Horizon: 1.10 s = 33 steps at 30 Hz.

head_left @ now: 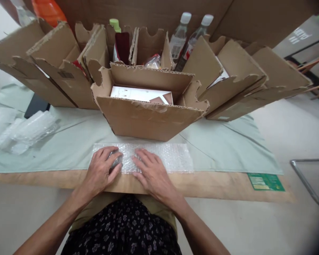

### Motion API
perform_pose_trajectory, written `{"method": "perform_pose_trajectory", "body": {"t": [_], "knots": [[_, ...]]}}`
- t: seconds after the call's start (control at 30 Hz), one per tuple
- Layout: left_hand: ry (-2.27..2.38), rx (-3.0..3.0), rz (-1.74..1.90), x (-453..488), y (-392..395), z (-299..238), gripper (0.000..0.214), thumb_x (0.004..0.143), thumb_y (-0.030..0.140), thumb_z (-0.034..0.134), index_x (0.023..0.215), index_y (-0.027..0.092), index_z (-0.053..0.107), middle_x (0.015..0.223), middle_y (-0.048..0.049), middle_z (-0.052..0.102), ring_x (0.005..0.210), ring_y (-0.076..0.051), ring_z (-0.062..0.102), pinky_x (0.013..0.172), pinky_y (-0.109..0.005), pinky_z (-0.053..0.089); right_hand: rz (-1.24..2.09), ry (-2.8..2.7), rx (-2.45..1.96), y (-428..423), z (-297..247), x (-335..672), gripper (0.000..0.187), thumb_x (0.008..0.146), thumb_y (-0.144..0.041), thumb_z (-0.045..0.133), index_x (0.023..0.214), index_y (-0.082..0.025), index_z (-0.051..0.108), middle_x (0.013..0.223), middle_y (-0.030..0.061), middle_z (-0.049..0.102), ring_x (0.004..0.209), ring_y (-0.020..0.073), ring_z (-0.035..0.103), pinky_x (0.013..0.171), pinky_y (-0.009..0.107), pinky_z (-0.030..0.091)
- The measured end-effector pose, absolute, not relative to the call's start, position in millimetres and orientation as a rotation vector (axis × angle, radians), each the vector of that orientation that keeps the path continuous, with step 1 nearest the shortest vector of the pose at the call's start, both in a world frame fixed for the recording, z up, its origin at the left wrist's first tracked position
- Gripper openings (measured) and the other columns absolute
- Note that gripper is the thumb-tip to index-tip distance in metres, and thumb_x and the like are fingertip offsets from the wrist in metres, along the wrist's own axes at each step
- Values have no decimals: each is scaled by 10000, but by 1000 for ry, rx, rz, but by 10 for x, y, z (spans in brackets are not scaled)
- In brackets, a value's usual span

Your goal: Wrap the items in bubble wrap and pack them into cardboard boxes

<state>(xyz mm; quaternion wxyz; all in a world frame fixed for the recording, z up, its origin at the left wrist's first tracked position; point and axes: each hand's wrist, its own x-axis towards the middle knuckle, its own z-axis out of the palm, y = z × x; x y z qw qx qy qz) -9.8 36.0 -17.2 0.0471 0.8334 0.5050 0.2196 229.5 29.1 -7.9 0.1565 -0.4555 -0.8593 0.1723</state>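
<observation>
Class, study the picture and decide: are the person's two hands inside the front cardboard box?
No, the left hand and right hand are at the bubble wrap, outside the front cardboard box.

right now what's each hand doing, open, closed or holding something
Left hand: curved over the bubble wrap, dark patch beneath; whether it grips anything cannot be told.
Right hand: open, fingers resting on the bubble wrap.

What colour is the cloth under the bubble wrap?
The cloth under the bubble wrap is pale green, best seen in the head view.
</observation>
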Motion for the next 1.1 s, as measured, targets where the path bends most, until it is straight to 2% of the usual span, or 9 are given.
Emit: {"method": "perform_pose_trajectory", "body": {"t": [0.13,0.23,0.43,0.6,0.7,0.8,0.87,0.97,1.1], "knots": [[1514,2495,679,-154,354,-239,258,1006,238,539,1228,221,670,1330,-138,672,1229,-327,611,996,-497,527,196,-2153,-1767,78,-268,3145,463,1090,-404,416,1479,-224,590,1574,127,570,1473,332,499,1136,570,448],[1486,2470,738,-166,340,-196,267,992,223,556,1236,249,661,1320,-124,672,1220,-315,624,1002,-488,535,-36,-1925,-1967,-46,-253,3728,454,1071,-457,420,1302,-191,706,1383,156,712,1330,355,622,1090,568,468],[1794,2486,841,-398,478,-206,377,973,282,552,1339,209,611,1440,-203,604,1361,-409,553,1077,-605,496,-56,-1987,-1757,378,-136,3770,392,1050,-392,454,1314,-205,674,1387,151,704,1319,320,629,1047,501,498],[1867,2417,736,-463,606,-301,210,914,331,533,959,207,696,1384,-215,659,1433,-464,486,1056,-652,497,163,-2131,-1671,691,-151,3588,288,1002,-401,510,1029,-206,719,1372,146,708,1261,334,659,991,506,535],[1828,2289,840,-464,550,-136,127,876,297,551,797,245,636,1255,-150,743,1268,-393,635,986,-554,556,279,-2024,-1656,544,-47,3591,250,983,-408,541,861,-229,666,1158,104,784,1035,282,738,871,427,576],[1802,2045,842,-649,516,198,134,881,383,588,890,266,652,925,-51,776,815,-261,729,726,-361,595,532,-1891,-1652,257,125,3479,185,956,-410,606,970,-241,680,930,55,783,788,210,740,709,317,585],[1849,1951,825,-842,608,414,266,856,454,630,1035,265,681,858,-28,756,720,-238,706,651,-321,570,765,-1873,-1577,76,195,3268,275,960,-376,606,1180,-232,687,905,42,770,767,189,738,698,279,589],[1936,2035,720,-1035,966,587,484,800,399,650,1263,260,669,945,-51,770,809,-270,714,749,-365,576,1088,-1941,-1450,-105,156,2791,528,978,-312,568,1499,-225,562,871,23,756,734,172,721,720,276,597],[2079,2178,505,-932,1489,507,646,765,265,685,1401,174,615,1215,-154,740,1101,-357,678,981,-492,536,1168,-2002,-1409,-163,8,2245,594,969,-283,546,1562,-270,533,931,44,797,799,219,748,769,353,624]]}}
